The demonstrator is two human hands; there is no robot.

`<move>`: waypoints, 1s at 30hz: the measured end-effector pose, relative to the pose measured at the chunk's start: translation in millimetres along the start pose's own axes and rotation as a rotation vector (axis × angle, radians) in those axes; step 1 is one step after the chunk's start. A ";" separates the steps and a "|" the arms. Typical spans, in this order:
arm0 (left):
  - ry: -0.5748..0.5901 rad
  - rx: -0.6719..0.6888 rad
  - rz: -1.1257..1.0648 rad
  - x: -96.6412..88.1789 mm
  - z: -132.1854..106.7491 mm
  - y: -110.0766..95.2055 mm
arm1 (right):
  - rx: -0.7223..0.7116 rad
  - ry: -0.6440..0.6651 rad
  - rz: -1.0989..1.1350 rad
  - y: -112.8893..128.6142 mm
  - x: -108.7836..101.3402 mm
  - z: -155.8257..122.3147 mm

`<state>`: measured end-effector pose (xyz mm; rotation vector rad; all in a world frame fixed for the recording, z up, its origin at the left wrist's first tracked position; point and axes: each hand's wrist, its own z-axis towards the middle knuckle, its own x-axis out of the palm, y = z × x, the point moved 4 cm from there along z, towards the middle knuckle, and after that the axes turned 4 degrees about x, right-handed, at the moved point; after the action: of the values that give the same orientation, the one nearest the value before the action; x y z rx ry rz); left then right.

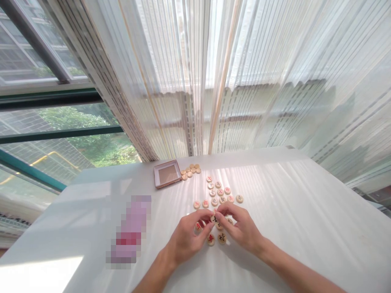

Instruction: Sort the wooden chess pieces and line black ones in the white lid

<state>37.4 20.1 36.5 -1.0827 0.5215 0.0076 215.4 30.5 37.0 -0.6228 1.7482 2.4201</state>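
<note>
Round wooden chess pieces (218, 191) with red and black characters lie scattered on a white table (290, 211). My left hand (186, 236) and my right hand (240, 226) meet over the nearest pieces, fingers curled. Together they pinch one wooden piece (215, 219) with a black character between their fingertips. Two more pieces (216, 238) lie just below my fingers, and a red-marked one shows beside my left thumb.
A small square box (167, 174) stands at the table's far side with a little pile of plain-faced pieces (191, 171) beside it. A blurred pink object (131, 228) lies left of my hands. Sheer curtains and a window back the table.
</note>
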 end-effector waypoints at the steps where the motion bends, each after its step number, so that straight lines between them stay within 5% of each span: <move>1: -0.010 -0.005 -0.004 -0.5 -0.1 0.7 | 0.000 0.002 0.003 0.5 -0.3 -0.1; 19: -0.011 -0.196 -0.304 -3.3 2.8 5.6 | -0.089 0.081 0.072 8.5 4.5 -1.0; 30: -0.018 -0.194 -0.281 -1.2 3.2 9.2 | -0.148 0.093 -0.013 9.0 8.8 -4.1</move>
<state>35.3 27.5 30.4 -1.3371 0.3540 -0.1813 205.7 22.2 40.7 -0.7715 1.6015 2.5674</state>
